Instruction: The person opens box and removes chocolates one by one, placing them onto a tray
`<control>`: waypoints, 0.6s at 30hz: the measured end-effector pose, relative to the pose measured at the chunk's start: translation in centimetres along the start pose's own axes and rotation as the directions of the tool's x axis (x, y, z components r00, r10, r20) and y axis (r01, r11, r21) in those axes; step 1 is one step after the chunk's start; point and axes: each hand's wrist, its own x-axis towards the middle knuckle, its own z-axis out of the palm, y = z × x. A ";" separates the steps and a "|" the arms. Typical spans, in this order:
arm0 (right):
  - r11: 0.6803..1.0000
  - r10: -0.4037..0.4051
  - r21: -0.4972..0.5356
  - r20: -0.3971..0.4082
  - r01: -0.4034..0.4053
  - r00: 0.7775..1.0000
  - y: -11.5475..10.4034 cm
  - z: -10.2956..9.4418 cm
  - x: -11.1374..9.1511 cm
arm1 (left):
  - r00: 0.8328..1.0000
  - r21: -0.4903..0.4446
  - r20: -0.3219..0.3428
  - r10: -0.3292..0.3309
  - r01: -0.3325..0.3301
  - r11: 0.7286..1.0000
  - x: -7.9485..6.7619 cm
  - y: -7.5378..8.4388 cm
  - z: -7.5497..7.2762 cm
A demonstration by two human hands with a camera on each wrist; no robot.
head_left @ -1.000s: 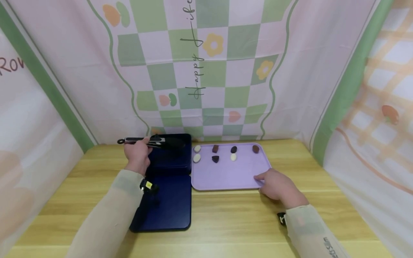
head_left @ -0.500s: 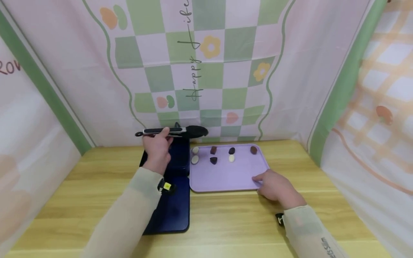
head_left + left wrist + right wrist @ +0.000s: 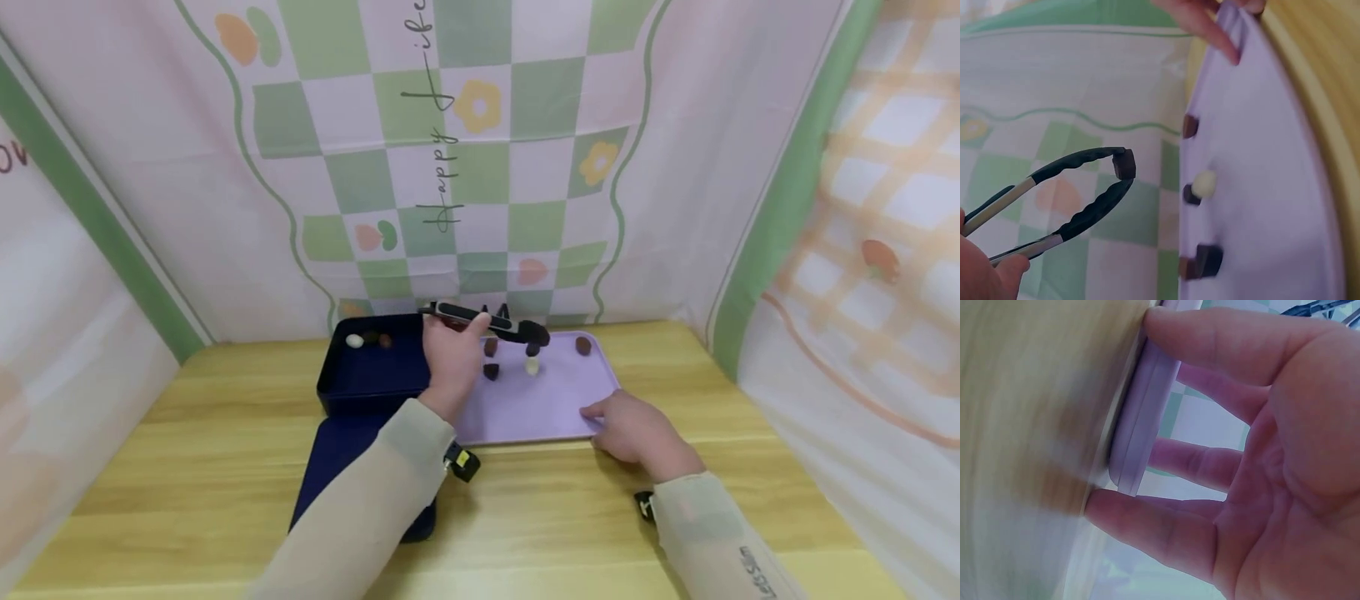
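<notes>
My left hand (image 3: 453, 354) grips black-and-silver tongs (image 3: 487, 321) over the left back of the lilac tray (image 3: 540, 408). In the left wrist view, a dark chocolate (image 3: 1124, 164) sits between the tong tips, above the tray. At the front right corner, my right hand (image 3: 637, 425) holds the tray, thumb at the front edge and fingers around the corner. On the tray lie a brown chocolate (image 3: 583, 345), a white one (image 3: 532, 365), a dark one (image 3: 491, 371) and another brown one (image 3: 491, 346). My left hand hides the tray's left end.
A navy box (image 3: 375, 379) stands left of the tray, with a white piece (image 3: 354, 340), a brown piece (image 3: 385, 341) and a dark one inside. Its navy lid-like panel (image 3: 337, 467) lies in front, partly under my left forearm. Patterned cloth (image 3: 480, 208) hangs behind the wooden table (image 3: 525, 517).
My left hand has carried the tongs rightward from over the navy box to over the tray, uncovering pieces inside the box. My right hand stays at the tray corner.
</notes>
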 end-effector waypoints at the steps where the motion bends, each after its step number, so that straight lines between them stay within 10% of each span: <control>1: 1.000 0.001 0.001 -0.001 -0.001 1.000 0.0 0.0 0.0 | 1.000 -0.004 0.011 -0.002 0.002 1.000 -0.3 -0.2 0.4; 18: 1.000 -0.012 -0.020 0.000 0.012 1.000 0.1 -0.2 0.1 | 0.996 0.068 0.068 -0.062 0.057 0.996 -3.2 -4.2 4.4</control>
